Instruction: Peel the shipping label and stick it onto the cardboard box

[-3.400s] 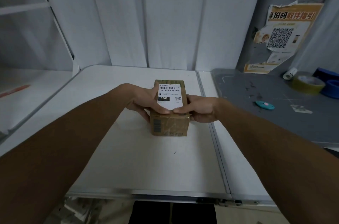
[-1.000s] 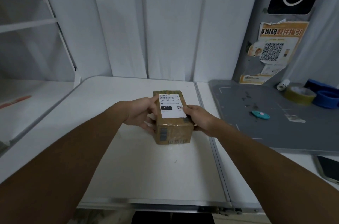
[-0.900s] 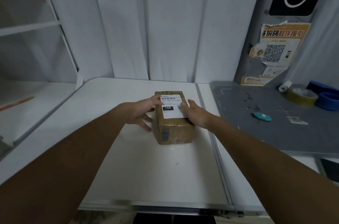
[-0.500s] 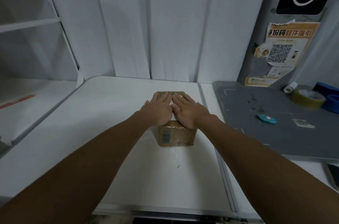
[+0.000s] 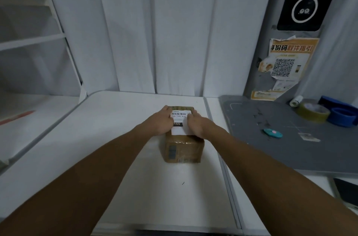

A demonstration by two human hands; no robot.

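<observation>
A small brown cardboard box (image 5: 183, 149) stands on the white table (image 5: 108, 139), near its middle. A white shipping label (image 5: 179, 122) with a barcode and a black "150" patch lies flat on the box's top. My left hand (image 5: 161, 122) lies palm down on the label's left edge with its fingers flat. Over the label's right edge my right hand (image 5: 195, 125) rests flat in the same way. Both hands hide the sides of the label and part of the box top. Neither hand grips anything.
A grey cutting mat (image 5: 286, 135) lies to the right with a teal cutter (image 5: 273, 132), a paper scrap (image 5: 309, 137), a brown tape roll (image 5: 313, 112), blue tape (image 5: 342, 117) and a small white roll (image 5: 296, 100). A dark device (image 5: 348, 191) sits at the right front. White shelves (image 5: 31, 42) stand left.
My hands held the box by its sides, then pressed flat together over the label. Now they have slid apart to the label's edges, and its middle shows again.
</observation>
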